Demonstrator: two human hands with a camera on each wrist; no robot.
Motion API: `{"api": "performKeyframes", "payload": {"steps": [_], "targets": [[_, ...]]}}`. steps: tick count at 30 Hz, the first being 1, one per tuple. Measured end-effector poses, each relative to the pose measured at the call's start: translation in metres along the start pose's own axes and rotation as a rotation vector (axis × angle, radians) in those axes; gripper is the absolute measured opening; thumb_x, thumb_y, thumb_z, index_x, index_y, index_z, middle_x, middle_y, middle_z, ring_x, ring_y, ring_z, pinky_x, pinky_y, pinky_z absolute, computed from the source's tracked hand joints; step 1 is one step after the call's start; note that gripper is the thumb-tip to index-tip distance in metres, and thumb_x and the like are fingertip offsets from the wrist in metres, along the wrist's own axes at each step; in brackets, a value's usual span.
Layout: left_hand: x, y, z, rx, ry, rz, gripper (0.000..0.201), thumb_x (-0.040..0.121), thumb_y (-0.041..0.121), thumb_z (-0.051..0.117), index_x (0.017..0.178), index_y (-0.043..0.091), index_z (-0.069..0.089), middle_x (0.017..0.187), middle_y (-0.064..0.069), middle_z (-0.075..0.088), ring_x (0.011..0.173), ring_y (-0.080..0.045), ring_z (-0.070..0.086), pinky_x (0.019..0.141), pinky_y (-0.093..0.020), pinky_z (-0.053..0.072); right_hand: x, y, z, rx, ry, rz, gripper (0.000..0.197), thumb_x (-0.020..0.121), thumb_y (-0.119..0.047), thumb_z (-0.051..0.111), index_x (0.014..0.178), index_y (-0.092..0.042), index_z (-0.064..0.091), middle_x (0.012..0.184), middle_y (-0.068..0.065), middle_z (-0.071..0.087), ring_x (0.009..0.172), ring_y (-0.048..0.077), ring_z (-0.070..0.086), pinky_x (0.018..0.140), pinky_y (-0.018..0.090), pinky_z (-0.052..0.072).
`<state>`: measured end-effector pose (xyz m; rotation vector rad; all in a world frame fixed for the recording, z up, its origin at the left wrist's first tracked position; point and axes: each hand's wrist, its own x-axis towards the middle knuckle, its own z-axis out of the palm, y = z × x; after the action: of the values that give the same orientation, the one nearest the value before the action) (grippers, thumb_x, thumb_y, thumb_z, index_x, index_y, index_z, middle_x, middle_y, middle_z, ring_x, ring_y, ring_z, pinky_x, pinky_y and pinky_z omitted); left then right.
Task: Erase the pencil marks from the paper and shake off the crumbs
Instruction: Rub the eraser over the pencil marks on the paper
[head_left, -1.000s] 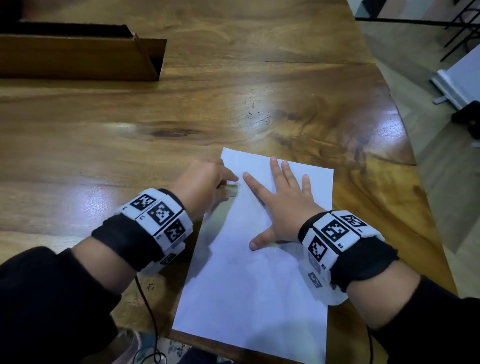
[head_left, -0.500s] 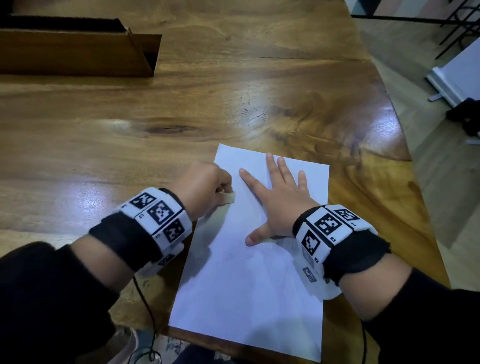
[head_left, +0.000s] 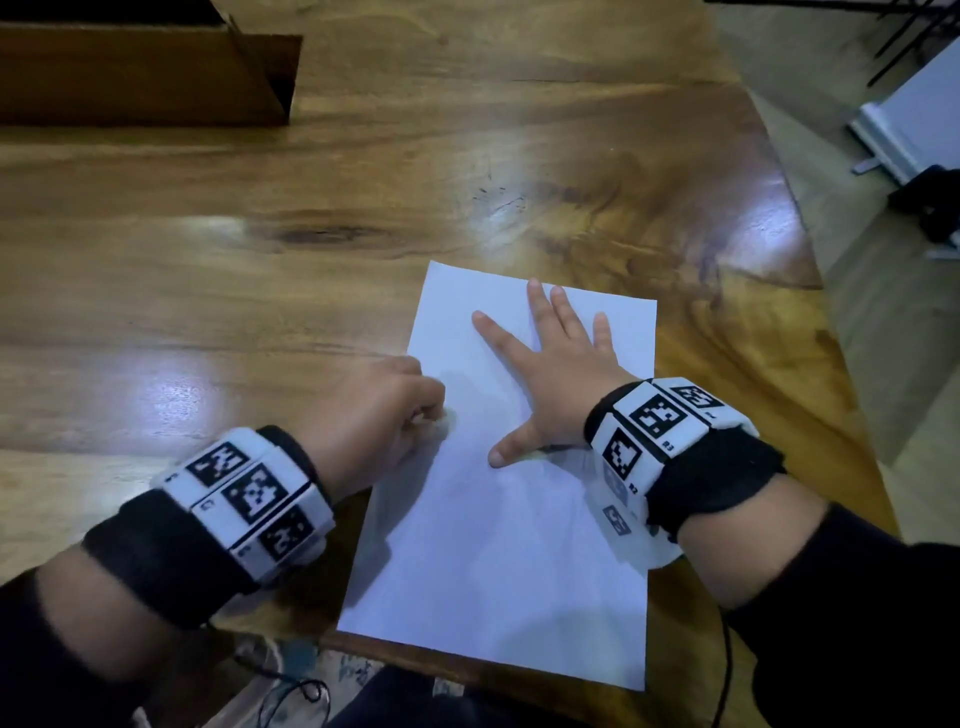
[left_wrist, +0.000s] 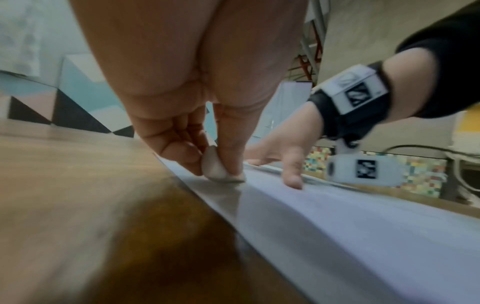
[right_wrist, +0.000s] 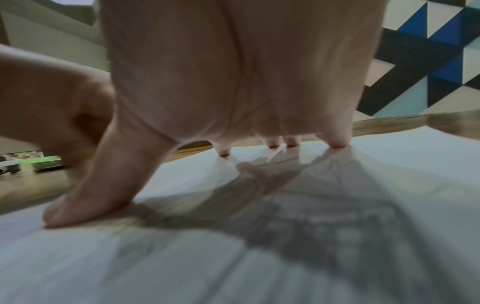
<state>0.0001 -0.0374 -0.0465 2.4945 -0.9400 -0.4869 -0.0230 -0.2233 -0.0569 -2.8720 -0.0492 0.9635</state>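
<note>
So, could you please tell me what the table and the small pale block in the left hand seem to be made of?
Glossy brown table: apparently varnished wood, showing grain, a dark knot and glare. Small off-white eraser pinched by the left hand: probably matte rubber or vinyl, with rounded, worn edges.

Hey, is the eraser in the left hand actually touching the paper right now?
Touching. The left wrist view shows the eraser, pinched by the left hand, with its bottom edge pressed onto the paper near the left edge, no gap under it.
</note>
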Motion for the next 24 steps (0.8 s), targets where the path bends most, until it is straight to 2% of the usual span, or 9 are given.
{"api": "performKeyframes", "payload": {"steps": [3,7,10,13,16,18,20,22,24], "targets": [[-0.018,-0.001,-0.001,-0.034,-0.161,-0.026,0.018,0.076,0.027,0.067,0.066,0.012,0.063,0.065,0.004,0.048,0.064,-0.014,0.047,0.054,-0.015,0.030,0.000,0.000,0.000,0.003,-0.001,0.002,0.133,0.056,-0.071,0.074,0.143,-0.046,-0.023,0.148,0.009,-0.041,0.138,0.028,-0.035,0.113,0.058,-0.011],[0.015,-0.002,-0.006,0.015,-0.015,-0.035,0.015,0.075,0.027,0.069,0.076,0.013,0.067,0.076,-0.006,0.063,0.076,-0.026,0.058,0.063,-0.026,0.039,0.000,0.000,0.000,0.003,-0.006,0.008,0.133,0.056,-0.071,0.074,0.143,-0.046,-0.023,0.148,0.010,-0.042,0.138,0.029,-0.035,0.112,0.059,-0.011],[0.010,-0.002,0.002,0.009,0.064,-0.009,0.010,0.076,0.020,0.068,0.073,0.011,0.066,0.073,-0.005,0.056,0.071,-0.024,0.053,0.064,-0.030,0.043,0.000,-0.001,-0.001,-0.004,-0.012,0.010,0.133,0.056,-0.071,0.074,0.142,-0.046,-0.024,0.148,0.010,-0.042,0.138,0.029,-0.035,0.113,0.059,-0.010],[-0.031,-0.003,0.007,-0.073,-0.102,0.028,0.017,0.071,0.022,0.067,0.058,0.013,0.061,0.058,0.010,0.041,0.057,-0.009,0.043,0.053,-0.011,0.030,0.000,-0.001,-0.001,0.001,-0.016,0.010,0.133,0.056,-0.071,0.074,0.142,-0.046,-0.024,0.148,0.009,-0.042,0.138,0.028,-0.035,0.113,0.058,-0.011],[-0.038,-0.003,0.003,-0.074,-0.270,-0.013,0.012,0.070,0.028,0.072,0.067,0.016,0.067,0.055,0.016,0.047,0.061,-0.007,0.052,0.053,-0.003,0.029,0.000,-0.001,-0.001,0.003,-0.017,0.010,0.133,0.056,-0.070,0.074,0.142,-0.046,-0.024,0.148,0.009,-0.042,0.138,0.028,-0.035,0.113,0.058,-0.010],[-0.013,-0.004,-0.004,-0.032,-0.137,-0.067,0.011,0.070,0.027,0.073,0.074,0.017,0.071,0.062,0.008,0.063,0.066,-0.011,0.057,0.053,-0.004,0.029,0.000,-0.001,-0.001,0.000,-0.014,0.012,0.134,0.055,-0.070,0.074,0.142,-0.046,-0.024,0.148,0.010,-0.042,0.138,0.028,-0.035,0.113,0.059,-0.010],[0.017,-0.002,-0.011,-0.001,0.003,-0.115,0.011,0.073,0.026,0.070,0.080,0.017,0.071,0.066,0.001,0.065,0.062,-0.012,0.055,0.052,-0.005,0.032,0.000,-0.001,-0.001,0.001,-0.012,0.014,0.133,0.055,-0.071,0.074,0.142,-0.046,-0.024,0.148,0.010,-0.042,0.138,0.029,-0.035,0.113,0.059,-0.010],[0.026,-0.001,-0.008,0.015,0.050,-0.127,0.015,0.076,0.028,0.067,0.078,0.013,0.069,0.071,-0.004,0.065,0.065,-0.017,0.056,0.060,-0.018,0.043,-0.001,-0.002,-0.001,0.003,-0.014,0.014,0.133,0.055,-0.071,0.074,0.142,-0.046,-0.024,0.148,0.010,-0.042,0.138,0.029,-0.035,0.113,0.059,-0.010],[0.007,-0.002,0.001,-0.017,0.028,-0.055,0.020,0.071,0.031,0.063,0.067,0.012,0.067,0.070,-0.006,0.064,0.068,-0.025,0.058,0.062,-0.029,0.046,-0.001,-0.001,-0.002,0.004,-0.018,0.013,0.133,0.056,-0.071,0.074,0.142,-0.046,-0.024,0.148,0.010,-0.042,0.138,0.028,-0.035,0.113,0.058,-0.011]]}}
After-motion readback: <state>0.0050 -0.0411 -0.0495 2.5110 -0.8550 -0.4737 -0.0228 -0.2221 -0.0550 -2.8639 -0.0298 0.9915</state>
